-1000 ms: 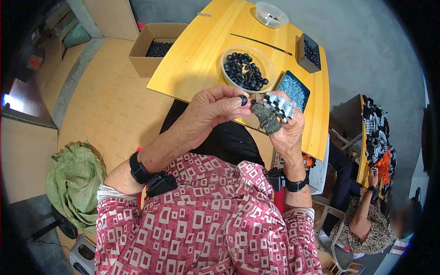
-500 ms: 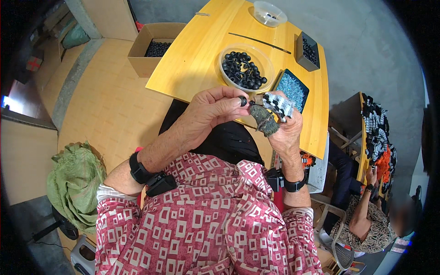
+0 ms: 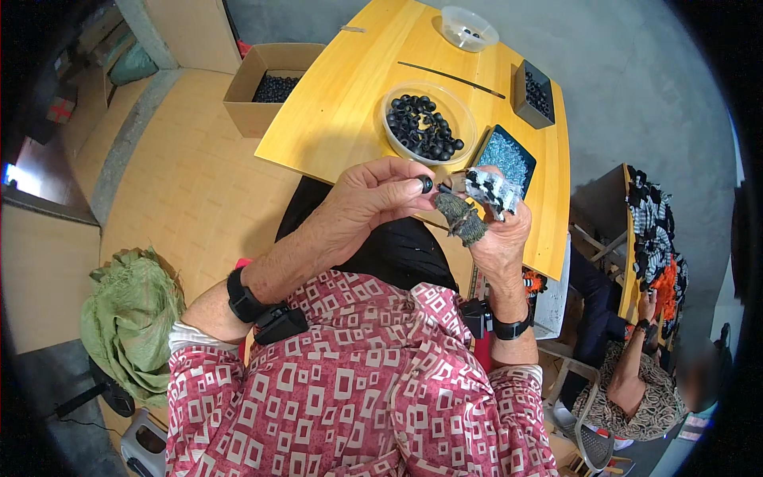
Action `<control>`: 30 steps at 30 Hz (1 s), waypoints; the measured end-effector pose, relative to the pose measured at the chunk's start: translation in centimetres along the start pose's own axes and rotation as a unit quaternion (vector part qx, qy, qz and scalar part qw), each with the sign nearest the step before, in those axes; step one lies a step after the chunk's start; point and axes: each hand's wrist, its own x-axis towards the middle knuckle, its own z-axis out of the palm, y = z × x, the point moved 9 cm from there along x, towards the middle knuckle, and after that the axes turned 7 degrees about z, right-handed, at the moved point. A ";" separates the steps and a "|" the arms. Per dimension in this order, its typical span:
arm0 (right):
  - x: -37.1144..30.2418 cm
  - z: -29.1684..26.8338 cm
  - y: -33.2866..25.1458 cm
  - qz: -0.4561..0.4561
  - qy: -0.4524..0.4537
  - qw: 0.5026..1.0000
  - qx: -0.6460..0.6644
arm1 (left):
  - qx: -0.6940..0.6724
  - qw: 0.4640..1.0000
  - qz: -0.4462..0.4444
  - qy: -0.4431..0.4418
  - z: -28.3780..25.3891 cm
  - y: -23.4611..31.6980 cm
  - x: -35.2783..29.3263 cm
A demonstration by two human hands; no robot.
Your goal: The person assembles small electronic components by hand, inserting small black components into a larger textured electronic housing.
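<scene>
My left hand [image 3: 369, 199] pinches a small shiny black round piece [image 3: 426, 184] between thumb and fingertips. Just to its right, my right hand [image 3: 502, 242] is closed around a black-and-white fabric piece [image 3: 494, 191]. A dark grey-green knitted piece [image 3: 461, 219] lies against the right fingers; whether it is held or worn on a finger I cannot tell. A short dark tip [image 3: 443, 189] pokes out from the right hand toward the round piece, close to it. Both hands are raised before the table's near edge.
On the yellow table [image 3: 334, 103] stand a clear bowl [image 3: 389, 95] of black round pieces, a black tray [image 3: 524, 151] of clear bluish bits, a grey bin [image 3: 531, 119] and another clear bowl [image 3: 469, 41]. A thin dark rod [image 3: 451, 78] lies there. A cardboard box [image 3: 250, 115] stands left; a co-worker [image 3: 628, 381] sits right.
The round piece has turned in my left fingers and shifted slightly right and down. My right hand has tilted a little and moved slightly right, with the fabric and knitted pieces.
</scene>
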 end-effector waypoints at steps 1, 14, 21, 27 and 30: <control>0.0 0.0 0.1 0.003 0.000 1.000 0.013 | 0.007 1.000 -0.005 -0.002 0.0 -0.1 0.0; -0.1 0.3 -0.1 -0.044 -0.023 0.996 -0.068 | 0.003 1.000 -0.003 0.005 0.0 0.2 -0.1; -0.1 0.6 -1.1 -0.103 -0.023 0.987 -0.124 | 0.007 1.000 -0.006 0.005 -0.1 0.0 -0.2; 0.0 1.0 -1.6 -0.127 -0.039 0.976 -0.170 | 0.009 1.000 -0.002 -0.002 -0.2 -0.3 0.0; 0.0 0.6 -1.4 -0.120 -0.029 0.982 -0.141 | -0.002 1.000 -0.004 -0.005 0.0 -0.5 0.1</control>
